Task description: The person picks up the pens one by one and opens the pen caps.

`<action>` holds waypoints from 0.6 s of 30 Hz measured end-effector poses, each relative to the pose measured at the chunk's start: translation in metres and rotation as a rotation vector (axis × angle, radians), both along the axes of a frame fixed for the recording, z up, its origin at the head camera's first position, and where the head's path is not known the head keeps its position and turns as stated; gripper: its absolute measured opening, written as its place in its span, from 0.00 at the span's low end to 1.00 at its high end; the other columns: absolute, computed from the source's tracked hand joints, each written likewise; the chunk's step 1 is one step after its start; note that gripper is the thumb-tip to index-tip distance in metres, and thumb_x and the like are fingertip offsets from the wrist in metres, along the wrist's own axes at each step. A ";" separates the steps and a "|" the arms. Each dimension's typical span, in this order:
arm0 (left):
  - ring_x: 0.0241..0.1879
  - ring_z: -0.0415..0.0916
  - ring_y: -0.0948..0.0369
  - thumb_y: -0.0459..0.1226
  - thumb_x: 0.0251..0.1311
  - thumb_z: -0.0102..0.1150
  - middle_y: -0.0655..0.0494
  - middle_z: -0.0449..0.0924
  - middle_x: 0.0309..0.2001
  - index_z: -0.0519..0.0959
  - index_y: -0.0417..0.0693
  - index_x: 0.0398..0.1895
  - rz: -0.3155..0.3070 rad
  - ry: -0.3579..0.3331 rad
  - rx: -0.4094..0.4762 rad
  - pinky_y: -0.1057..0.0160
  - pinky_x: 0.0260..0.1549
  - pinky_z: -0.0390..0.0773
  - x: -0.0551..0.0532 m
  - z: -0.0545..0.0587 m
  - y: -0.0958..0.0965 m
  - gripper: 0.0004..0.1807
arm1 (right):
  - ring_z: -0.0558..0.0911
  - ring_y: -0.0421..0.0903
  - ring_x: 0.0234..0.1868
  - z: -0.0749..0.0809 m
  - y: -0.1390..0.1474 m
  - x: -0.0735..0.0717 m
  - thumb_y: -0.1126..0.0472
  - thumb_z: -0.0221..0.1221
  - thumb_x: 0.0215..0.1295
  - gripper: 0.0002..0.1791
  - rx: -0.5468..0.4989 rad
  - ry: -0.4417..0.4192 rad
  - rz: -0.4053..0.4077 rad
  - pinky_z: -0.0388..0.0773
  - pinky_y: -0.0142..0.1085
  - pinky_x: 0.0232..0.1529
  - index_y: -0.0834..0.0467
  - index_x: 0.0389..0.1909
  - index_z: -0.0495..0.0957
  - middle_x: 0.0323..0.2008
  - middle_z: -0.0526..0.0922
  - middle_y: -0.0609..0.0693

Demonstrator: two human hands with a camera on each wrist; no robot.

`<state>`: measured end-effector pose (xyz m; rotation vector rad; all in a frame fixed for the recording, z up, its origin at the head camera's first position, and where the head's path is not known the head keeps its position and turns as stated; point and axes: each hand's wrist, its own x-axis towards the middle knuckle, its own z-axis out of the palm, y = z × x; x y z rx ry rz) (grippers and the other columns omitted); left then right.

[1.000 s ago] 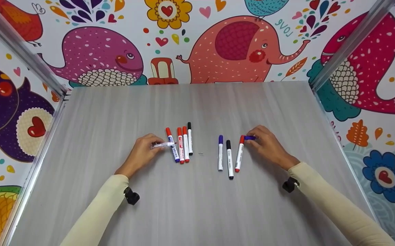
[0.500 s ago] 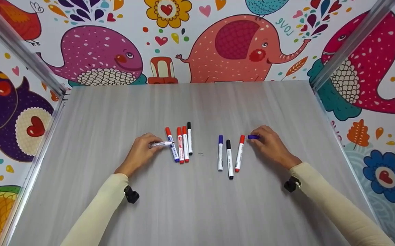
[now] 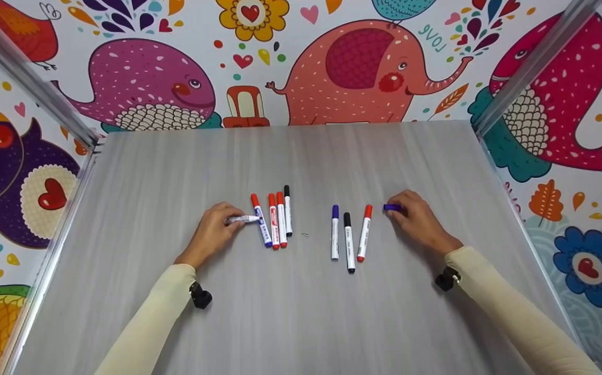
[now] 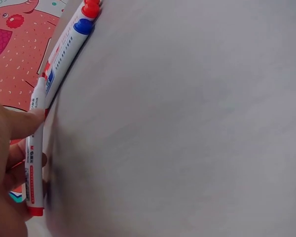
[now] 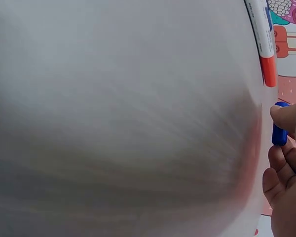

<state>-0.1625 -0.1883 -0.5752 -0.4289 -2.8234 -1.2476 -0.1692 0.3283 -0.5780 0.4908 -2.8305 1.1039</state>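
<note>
My left hand [image 3: 211, 234] pinches an uncapped whiteboard marker [image 4: 35, 153] between thumb and fingers; its barrel is white, its end plug red. In the head view its bare tip points right, at the nearest marker of the left group, a blue-labelled marker [image 3: 261, 221] with a red cap and blue end. Whether they touch cannot be told. My right hand [image 3: 418, 221] pinches a loose blue cap [image 5: 280, 126], apart from the markers. Left of it lies a red-capped marker [image 3: 365, 233].
Beside the blue-labelled marker lie two red markers [image 3: 274, 221] and a black marker [image 3: 288, 211]. The right group also has a blue-capped marker [image 3: 335, 233] and another black marker [image 3: 349, 242]. A patterned wall [image 3: 248, 62] borders the grey table [image 3: 301, 312].
My right hand has moved right with the blue cap, away from the red-capped marker. My left hand has drawn slightly left with the uncapped marker. The lying markers have stayed put.
</note>
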 end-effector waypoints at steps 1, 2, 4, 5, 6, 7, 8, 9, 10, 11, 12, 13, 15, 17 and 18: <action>0.49 0.81 0.51 0.26 0.66 0.74 0.47 0.87 0.47 0.91 0.38 0.47 0.000 0.005 -0.003 0.48 0.52 0.82 0.000 0.000 0.000 0.08 | 0.80 0.52 0.50 0.000 0.001 0.000 0.70 0.69 0.74 0.09 0.005 -0.004 -0.003 0.79 0.43 0.54 0.64 0.52 0.86 0.49 0.84 0.56; 0.49 0.81 0.50 0.26 0.66 0.74 0.46 0.87 0.47 0.91 0.38 0.47 0.000 0.012 -0.005 0.47 0.52 0.82 -0.001 0.000 0.000 0.08 | 0.80 0.52 0.50 -0.001 0.002 -0.001 0.70 0.69 0.74 0.09 0.007 -0.011 -0.007 0.79 0.43 0.54 0.64 0.52 0.86 0.49 0.84 0.56; 0.50 0.82 0.49 0.26 0.66 0.74 0.45 0.87 0.47 0.91 0.37 0.47 0.002 0.025 -0.015 0.47 0.52 0.82 -0.001 -0.001 -0.001 0.08 | 0.79 0.51 0.50 -0.002 0.003 -0.001 0.70 0.69 0.75 0.09 0.015 -0.024 -0.012 0.79 0.43 0.54 0.63 0.52 0.86 0.49 0.83 0.56; 0.50 0.82 0.49 0.26 0.66 0.74 0.45 0.87 0.47 0.91 0.37 0.47 0.004 0.030 -0.020 0.47 0.52 0.82 -0.002 -0.002 -0.001 0.08 | 0.79 0.51 0.49 -0.002 0.003 -0.002 0.69 0.68 0.75 0.09 0.017 -0.029 -0.014 0.79 0.43 0.53 0.63 0.52 0.86 0.49 0.83 0.56; 0.50 0.82 0.49 0.26 0.66 0.75 0.45 0.87 0.47 0.91 0.36 0.47 0.007 0.034 -0.023 0.47 0.52 0.82 -0.002 -0.003 -0.001 0.08 | 0.79 0.51 0.49 -0.002 0.004 -0.002 0.69 0.68 0.75 0.09 0.022 -0.033 -0.015 0.79 0.42 0.53 0.63 0.53 0.85 0.49 0.83 0.56; 0.50 0.82 0.49 0.26 0.66 0.74 0.45 0.87 0.47 0.91 0.37 0.47 0.010 0.033 -0.026 0.47 0.53 0.82 -0.003 -0.003 -0.002 0.08 | 0.79 0.51 0.49 -0.003 0.005 -0.002 0.69 0.68 0.76 0.09 0.022 -0.035 -0.014 0.79 0.43 0.53 0.63 0.53 0.85 0.49 0.83 0.56; 0.51 0.82 0.49 0.26 0.66 0.75 0.45 0.87 0.48 0.91 0.37 0.47 0.014 0.033 -0.028 0.47 0.53 0.82 -0.003 -0.004 -0.002 0.08 | 0.79 0.51 0.49 -0.003 0.005 -0.002 0.69 0.68 0.76 0.09 0.021 -0.036 -0.014 0.78 0.42 0.53 0.64 0.53 0.85 0.49 0.83 0.56; 0.51 0.82 0.49 0.26 0.66 0.74 0.45 0.87 0.48 0.91 0.37 0.48 0.017 0.032 -0.030 0.47 0.53 0.82 -0.003 -0.005 -0.002 0.08 | 0.79 0.52 0.49 -0.003 0.006 -0.002 0.69 0.68 0.76 0.09 0.021 -0.035 -0.014 0.78 0.42 0.52 0.64 0.53 0.85 0.49 0.83 0.57; 0.51 0.81 0.49 0.26 0.66 0.75 0.46 0.87 0.48 0.91 0.37 0.48 0.020 0.033 -0.029 0.47 0.54 0.82 -0.003 -0.005 -0.003 0.09 | 0.79 0.52 0.49 -0.004 0.006 -0.003 0.69 0.68 0.75 0.09 0.021 -0.031 -0.011 0.78 0.42 0.52 0.64 0.52 0.85 0.49 0.83 0.57; 0.52 0.81 0.49 0.26 0.66 0.75 0.46 0.87 0.48 0.91 0.37 0.48 0.022 0.034 -0.028 0.47 0.54 0.82 -0.003 -0.006 -0.004 0.09 | 0.79 0.52 0.48 -0.005 0.007 -0.003 0.70 0.68 0.75 0.09 0.020 -0.028 -0.011 0.78 0.42 0.51 0.64 0.52 0.85 0.49 0.83 0.57; 0.52 0.81 0.49 0.26 0.66 0.75 0.46 0.87 0.47 0.91 0.37 0.48 0.025 0.037 -0.027 0.46 0.54 0.81 -0.004 -0.006 -0.004 0.09 | 0.79 0.52 0.48 -0.005 0.007 -0.003 0.70 0.68 0.75 0.09 0.020 -0.027 -0.012 0.78 0.42 0.51 0.64 0.52 0.85 0.48 0.83 0.57; 0.52 0.81 0.49 0.26 0.66 0.75 0.46 0.87 0.47 0.91 0.37 0.48 0.027 0.040 -0.028 0.46 0.54 0.81 -0.004 -0.007 -0.005 0.09 | 0.79 0.52 0.48 -0.006 0.007 -0.003 0.70 0.68 0.75 0.09 0.019 -0.023 -0.011 0.78 0.41 0.51 0.64 0.52 0.85 0.48 0.83 0.57; 0.52 0.81 0.48 0.26 0.66 0.75 0.46 0.87 0.47 0.91 0.37 0.47 0.032 0.049 -0.026 0.45 0.54 0.81 -0.004 -0.007 -0.006 0.09 | 0.79 0.52 0.47 -0.006 0.008 -0.004 0.71 0.69 0.74 0.09 0.017 -0.014 -0.009 0.77 0.40 0.50 0.64 0.52 0.85 0.48 0.84 0.57; 0.51 0.81 0.47 0.26 0.65 0.75 0.45 0.87 0.46 0.91 0.36 0.46 0.040 0.060 -0.023 0.45 0.53 0.81 -0.005 -0.008 -0.007 0.08 | 0.79 0.51 0.47 -0.007 0.008 -0.004 0.71 0.69 0.73 0.09 0.016 -0.006 -0.008 0.76 0.38 0.49 0.65 0.51 0.85 0.47 0.84 0.58; 0.51 0.81 0.47 0.26 0.65 0.75 0.45 0.87 0.46 0.91 0.36 0.46 0.044 0.063 -0.021 0.44 0.53 0.81 -0.005 -0.009 -0.008 0.08 | 0.79 0.51 0.46 -0.007 0.008 -0.004 0.71 0.70 0.73 0.09 0.013 -0.003 -0.006 0.76 0.38 0.48 0.65 0.51 0.85 0.47 0.84 0.58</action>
